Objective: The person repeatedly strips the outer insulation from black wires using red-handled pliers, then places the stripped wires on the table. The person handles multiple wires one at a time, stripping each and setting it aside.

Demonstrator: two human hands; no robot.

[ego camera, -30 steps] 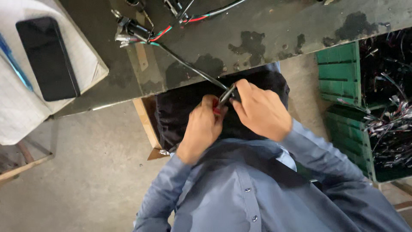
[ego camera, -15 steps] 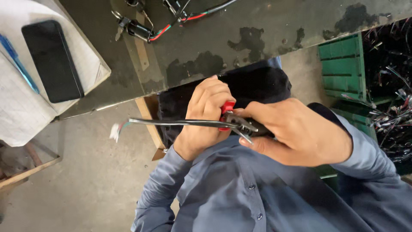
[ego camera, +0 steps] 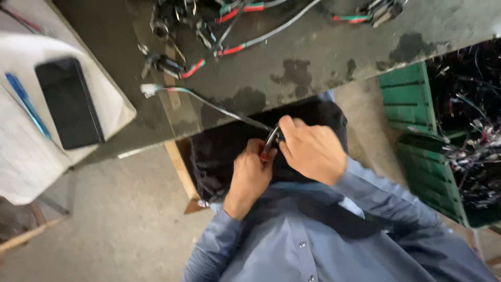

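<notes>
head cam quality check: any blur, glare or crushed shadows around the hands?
Head view: overall soft with motion blur, so the left hand, right hand and thin cable lack crisp edges; the dark cloth on the lap is crushed to near black; the white paper at left is washed out; the green crates smear at the right edge; no hard glare on the tabletop.

- My counter (ego camera: pixel 323 57) is dark and worn, with darker blotches across its top
- On its far part lies a tangle of wire bundles (ego camera: pixel 229 21) with red and green wrapped ends
- Just nearer to me lies a small connector piece (ego camera: pixel 169 65) with a red and green tail
- A thin grey wire (ego camera: pixel 209 104) with a pale plug at its end runs across the counter edge
- To the left, white paper sheets (ego camera: pixel 21 146) carry a black phone (ego camera: pixel 69 102) and a blue pen (ego camera: pixel 27 104)
- The concrete floor (ego camera: pixel 115 219) carries green crates (ego camera: pixel 417 104) full of wires
</notes>
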